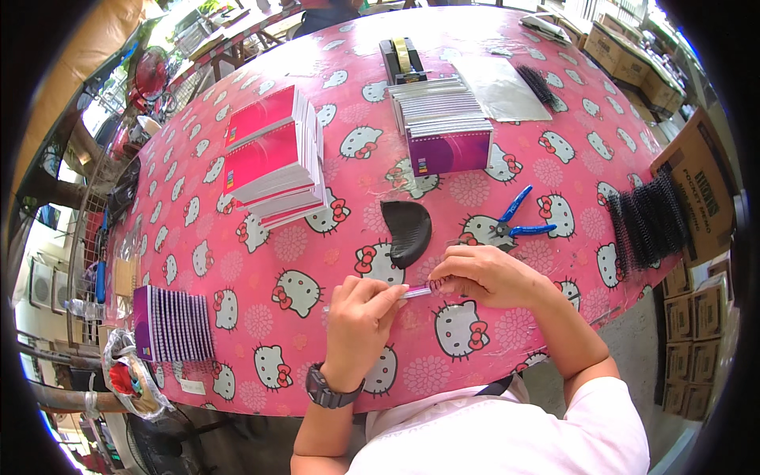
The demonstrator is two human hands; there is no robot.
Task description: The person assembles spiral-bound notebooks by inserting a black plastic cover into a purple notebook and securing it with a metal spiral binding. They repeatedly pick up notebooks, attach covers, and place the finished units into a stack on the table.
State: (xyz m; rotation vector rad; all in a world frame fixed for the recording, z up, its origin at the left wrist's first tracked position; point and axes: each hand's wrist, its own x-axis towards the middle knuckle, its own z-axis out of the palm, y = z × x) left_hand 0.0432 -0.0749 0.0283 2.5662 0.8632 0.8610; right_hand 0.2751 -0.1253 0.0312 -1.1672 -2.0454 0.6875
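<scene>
Both hands meet low over the worktop (475,32), which wears a pink cloth printed with white cartoon cats. The left hand (360,317) pinches one end of a thin clear strip (417,292) between thumb and fingers; the right hand (483,275) is closed on its other end, palm down. The strip lies just above the cloth, and what it is made of is hard to tell, since the fingers cover most of it. A watch (331,389) sits on the left wrist.

Just beyond the hands lies a black half-round pad (407,229), and to its right blue pliers (516,220), their tip partly hidden behind the right hand. Farther back stand a stack of pink notebooks (273,154) and a row of purple notebooks (443,123), with a tape dispenser (401,59) behind them. Black coils (645,222) lie at the right edge beside a carton (704,186) that the rim cuts off. At the left edge lie bound purple notebooks (170,323), and below them a clear bag (131,380) whose contents are unclear.
</scene>
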